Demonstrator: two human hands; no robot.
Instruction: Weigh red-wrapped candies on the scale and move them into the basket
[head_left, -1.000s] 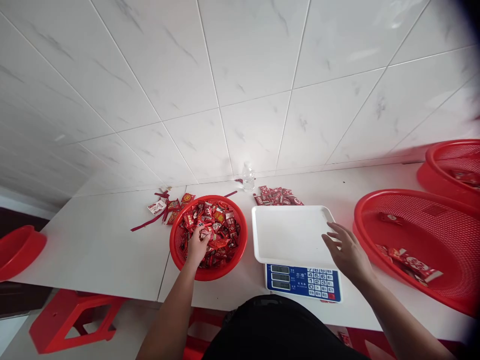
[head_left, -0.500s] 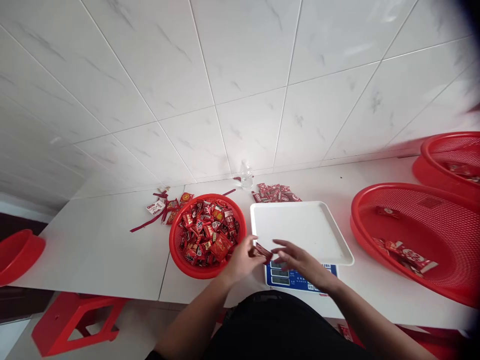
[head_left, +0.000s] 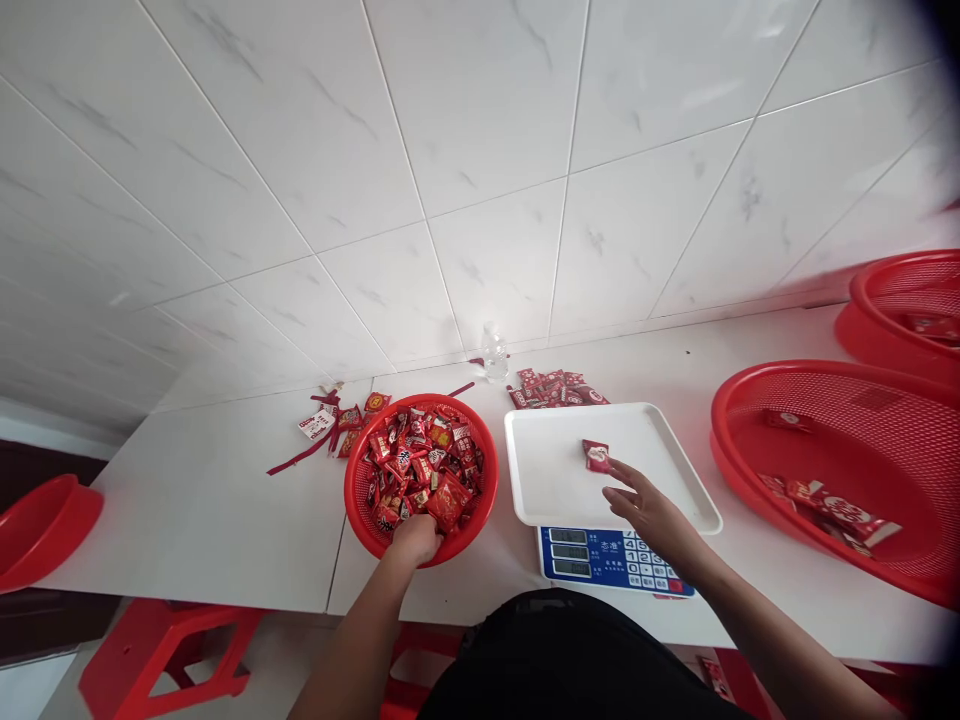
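As a packet (head_left: 596, 456) lies on a tray (head_left: 547, 485), the right hand (head_left: 654, 518) hovers, open. The left hand (head_left: 417, 540) dips into a basket (head_left: 490, 470), grip hidden.

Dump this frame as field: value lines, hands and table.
left_hand: at near rim of round red plastic basket; fingers hidden
basket_contents: red wrapped packets
right_hand: over white rectangular tray, fingers by small red packet; contact unclear
packet: lying on tray
tray: atop blue-and-white electronic scale
beyond_tray: clear plastic bottle, red packet pile
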